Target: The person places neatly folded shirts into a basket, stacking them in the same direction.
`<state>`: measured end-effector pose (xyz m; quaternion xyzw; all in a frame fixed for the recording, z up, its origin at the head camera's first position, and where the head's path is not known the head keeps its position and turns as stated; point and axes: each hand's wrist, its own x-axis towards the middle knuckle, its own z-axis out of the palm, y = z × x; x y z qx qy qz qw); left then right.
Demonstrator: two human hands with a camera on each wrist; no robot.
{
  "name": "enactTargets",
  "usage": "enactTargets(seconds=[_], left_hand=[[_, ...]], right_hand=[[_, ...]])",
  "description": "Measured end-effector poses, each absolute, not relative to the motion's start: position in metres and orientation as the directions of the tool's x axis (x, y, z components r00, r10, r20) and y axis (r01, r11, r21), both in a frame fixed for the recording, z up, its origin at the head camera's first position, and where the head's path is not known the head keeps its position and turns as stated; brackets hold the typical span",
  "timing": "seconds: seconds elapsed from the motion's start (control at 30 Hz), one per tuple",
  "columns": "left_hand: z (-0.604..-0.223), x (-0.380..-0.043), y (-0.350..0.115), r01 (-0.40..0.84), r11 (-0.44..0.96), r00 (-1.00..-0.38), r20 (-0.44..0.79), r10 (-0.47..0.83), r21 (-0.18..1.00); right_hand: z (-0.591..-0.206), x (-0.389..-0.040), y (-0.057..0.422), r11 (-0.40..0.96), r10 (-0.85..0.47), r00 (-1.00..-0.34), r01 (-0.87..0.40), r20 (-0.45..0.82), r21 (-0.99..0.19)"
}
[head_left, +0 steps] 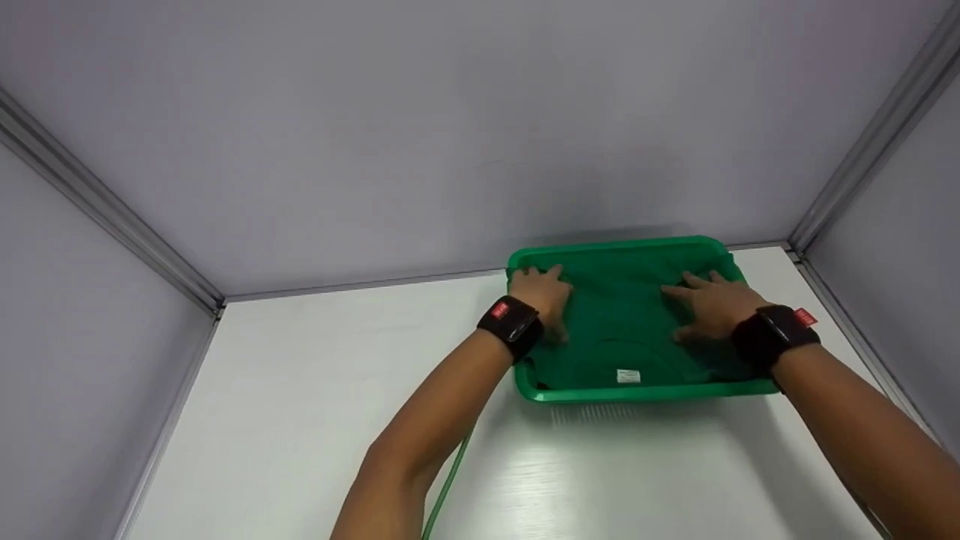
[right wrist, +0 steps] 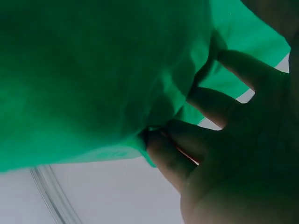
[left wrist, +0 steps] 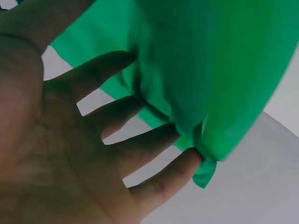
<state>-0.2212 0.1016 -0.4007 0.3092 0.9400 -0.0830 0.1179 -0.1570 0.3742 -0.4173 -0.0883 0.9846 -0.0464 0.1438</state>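
A green plastic basket (head_left: 622, 244) stands on the white table against the back wall. Inside it lies dark green cloth (head_left: 619, 307), spread across the basket, with a small white label (head_left: 628, 376) near the front rim. My left hand (head_left: 541, 294) touches the cloth at the basket's left side, fingers spread. On the other side, my right hand (head_left: 718, 306) rests on the cloth with its fingers apart. In the left wrist view, straight fingertips meet the cloth (left wrist: 154, 60), and a cloth corner pokes out beside the little finger. Creased cloth (right wrist: 93, 84) lies under the right fingertips in the right wrist view.
Grey panels (head_left: 450, 150) rise behind and at both sides of the white table (head_left: 315, 390). A green cord (head_left: 448, 480) runs along the table beside the left forearm. Black bands (head_left: 511, 324) are strapped round both wrists.
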Motion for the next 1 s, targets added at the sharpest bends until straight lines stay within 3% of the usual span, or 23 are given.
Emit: enactTargets(seconds=[0.33,0.7,1.0], left_hand=[[-0.399,-0.220,0.103,0.612,0.784,-0.777,-0.264,0.571,-0.107],[-0.416,-0.240,0.079,0.540,0.840,-0.836,-0.086,0.542,0.045],[-0.437,-0.214,0.057,0.507,0.856,-0.854,0.197,0.482,0.103]], right_hand=[[-0.416,-0.157,0.382,0.973,-0.194,-0.937,-0.145,-0.289,-0.180],[-0.434,-0.162,0.388,0.948,-0.176,-0.982,-0.188,0.068,-0.256],[-0.450,-0.145,0.358,0.897,-0.050,-0.952,-0.175,0.301,-0.407]])
